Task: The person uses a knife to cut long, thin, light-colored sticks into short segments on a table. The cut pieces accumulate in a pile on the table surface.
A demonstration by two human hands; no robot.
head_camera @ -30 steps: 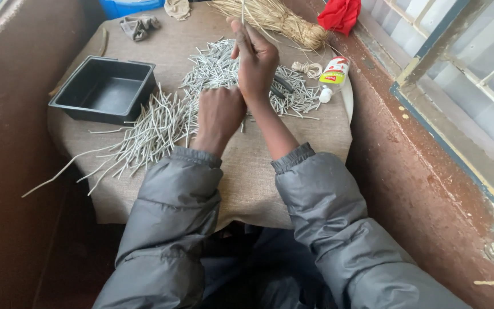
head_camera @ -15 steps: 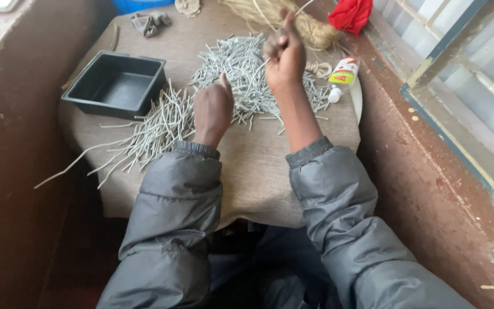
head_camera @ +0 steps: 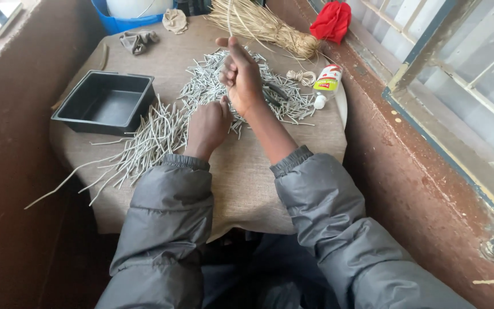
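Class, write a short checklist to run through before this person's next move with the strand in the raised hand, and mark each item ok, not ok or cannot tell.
1. Right hand grips a thin straw strand upright: ok.
2. Left hand rests on the pale sticks: ok.
3. What the left hand pinches, if anything: cannot tell.
4. Black tray within reach and empty: ok.
5. Glue bottle upright: not ok, it lies on its side.
6. Straw bundle tied together, beyond the hands: ok.
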